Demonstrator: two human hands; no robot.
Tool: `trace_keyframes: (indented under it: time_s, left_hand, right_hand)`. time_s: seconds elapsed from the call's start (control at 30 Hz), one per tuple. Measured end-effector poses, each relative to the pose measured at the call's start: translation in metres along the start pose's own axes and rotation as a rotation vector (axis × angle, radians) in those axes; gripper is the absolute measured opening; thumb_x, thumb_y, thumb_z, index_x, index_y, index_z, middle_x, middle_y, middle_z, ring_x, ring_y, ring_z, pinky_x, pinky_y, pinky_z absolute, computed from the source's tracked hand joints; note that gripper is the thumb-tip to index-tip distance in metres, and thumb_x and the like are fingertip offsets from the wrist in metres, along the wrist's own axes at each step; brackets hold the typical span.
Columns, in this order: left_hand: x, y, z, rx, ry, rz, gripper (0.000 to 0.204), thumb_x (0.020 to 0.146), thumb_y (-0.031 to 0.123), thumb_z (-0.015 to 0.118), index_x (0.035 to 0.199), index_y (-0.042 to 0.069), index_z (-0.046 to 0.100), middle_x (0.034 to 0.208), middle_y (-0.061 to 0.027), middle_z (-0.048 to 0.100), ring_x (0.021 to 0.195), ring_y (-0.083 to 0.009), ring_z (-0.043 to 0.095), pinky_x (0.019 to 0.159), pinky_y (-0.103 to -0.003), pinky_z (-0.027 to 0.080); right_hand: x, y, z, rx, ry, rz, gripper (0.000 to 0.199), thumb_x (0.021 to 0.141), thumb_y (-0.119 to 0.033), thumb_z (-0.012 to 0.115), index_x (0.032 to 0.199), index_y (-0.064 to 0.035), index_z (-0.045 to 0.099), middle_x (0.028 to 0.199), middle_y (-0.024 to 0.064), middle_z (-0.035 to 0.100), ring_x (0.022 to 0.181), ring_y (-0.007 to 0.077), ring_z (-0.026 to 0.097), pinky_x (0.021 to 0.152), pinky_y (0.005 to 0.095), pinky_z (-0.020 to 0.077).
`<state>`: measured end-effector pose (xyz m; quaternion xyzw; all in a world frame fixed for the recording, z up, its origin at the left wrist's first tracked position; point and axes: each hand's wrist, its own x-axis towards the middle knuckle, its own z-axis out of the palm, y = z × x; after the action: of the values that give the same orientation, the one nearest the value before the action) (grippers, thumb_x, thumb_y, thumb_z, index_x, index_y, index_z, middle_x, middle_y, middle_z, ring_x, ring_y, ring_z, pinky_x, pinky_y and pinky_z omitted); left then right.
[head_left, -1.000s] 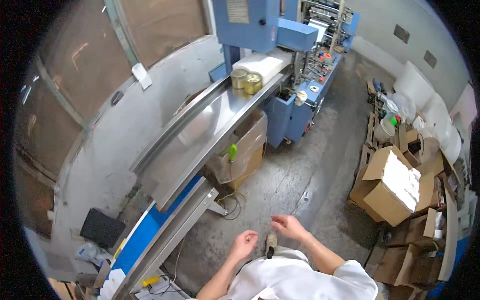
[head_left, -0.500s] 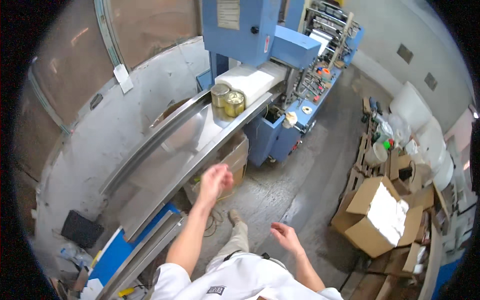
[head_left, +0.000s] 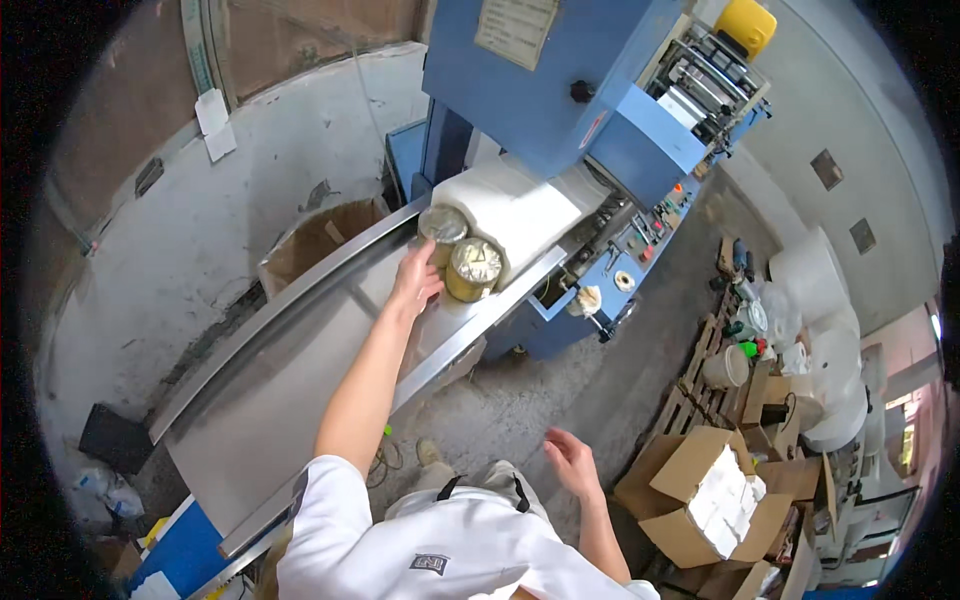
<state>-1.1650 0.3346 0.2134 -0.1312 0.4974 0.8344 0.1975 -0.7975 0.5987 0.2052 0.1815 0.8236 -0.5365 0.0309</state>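
Two round, metallic cylinders stand side by side on the sloping metal chute (head_left: 300, 400): a silver-topped one (head_left: 443, 226) at the left and a gold-sided one (head_left: 474, 272) at the right. My left hand (head_left: 413, 278) reaches up over the chute, its fingertips at the lower edge of the silver-topped cylinder and its fingers apart. Whether they press on it cannot be made out. Right behind the cylinders lies a stack of thin white material (head_left: 500, 205). My right hand (head_left: 573, 462) hangs over the floor with loosely bent fingers and nothing in it.
A blue machine (head_left: 540, 90) rises at the chute's far end, small parts along its side ledge. An open carton (head_left: 640, 510) holding white packs stands at the right, beside a wooden pallet (head_left: 690, 375) and a white bucket (head_left: 725, 367). Another carton (head_left: 330, 235) sits behind the chute.
My left hand has moved forward from below the chute's near edge to the silver-topped cylinder. The view has shifted closer to the machine. My right hand stays low with nothing in it.
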Motion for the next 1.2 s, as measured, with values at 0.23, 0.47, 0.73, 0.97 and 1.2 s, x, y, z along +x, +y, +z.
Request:
trace_keyframes:
  time_s: [0.23, 0.47, 0.73, 0.97, 1.2]
  left_hand:
    - [0.001, 0.056, 0.04, -0.178, 0.078, 0.061, 0.043, 0.092, 0.046, 0.062, 0.11, 0.008, 0.056, 0.093, -0.008, 0.061, 0.071, -0.0163, 0.058, 0.062, -0.029, 0.048]
    - [0.0, 0.036, -0.004, 0.002, 0.281, 0.212, 0.048, 0.091, 0.046, 0.064, 0.118, 0.008, 0.052, 0.106, -0.0101, 0.061, 0.094, -0.0189, 0.061, 0.078, -0.029, 0.051]
    - [-0.082, -0.029, -0.012, -0.059, 0.477, 0.215, 0.059, 0.094, 0.045, 0.061, 0.132, 0.003, 0.044, 0.12, -0.0204, 0.06, 0.105, -0.0261, 0.064, 0.088, -0.038, 0.054]
    - [-0.092, -0.078, -0.02, -0.097, 0.658, 0.353, 0.056, 0.098, 0.043, 0.053, 0.132, -0.001, 0.044, 0.121, -0.0232, 0.059, 0.106, -0.0307, 0.063, 0.093, -0.039, 0.052]
    - [-0.02, -0.065, 0.092, 0.201, 0.382, 0.225, 0.053, 0.101, 0.042, 0.045, 0.137, 0.002, 0.043, 0.131, -0.0136, 0.057, 0.115, -0.0221, 0.059, 0.097, -0.038, 0.047]
  right_hand:
    - [0.107, -0.092, 0.009, -0.263, -0.217, -0.266, 0.039, 0.091, -0.022, 0.067, 0.122, 0.0002, 0.06, 0.112, 0.0211, 0.066, 0.1, 0.0334, 0.067, 0.083, 0.0377, 0.0543]
    - [0.231, -0.201, 0.046, -0.481, -0.305, -1.052, 0.053, 0.078, -0.012, 0.073, 0.128, -0.0035, 0.055, 0.135, 0.0229, 0.049, 0.124, 0.0417, 0.049, 0.101, 0.0449, 0.045]
    - [0.348, -0.212, 0.065, -0.994, -0.582, -1.193, 0.088, 0.06, -0.024, 0.082, 0.138, -0.0089, 0.043, 0.123, 0.0265, 0.048, 0.115, 0.0424, 0.049, 0.102, 0.0494, 0.0388]
    - [0.338, -0.23, 0.039, -0.641, -0.657, -1.36, 0.087, 0.063, -0.02, 0.082, 0.139, -0.0092, 0.041, 0.119, 0.0246, 0.05, 0.109, 0.039, 0.053, 0.094, 0.046, 0.0446]
    - [0.337, -0.197, -0.067, 0.372, -0.787, -0.692, 0.094, 0.068, -0.03, 0.085, 0.143, -0.0005, 0.037, 0.134, 0.0194, 0.047, 0.128, 0.0339, 0.045, 0.107, 0.0403, 0.0386]
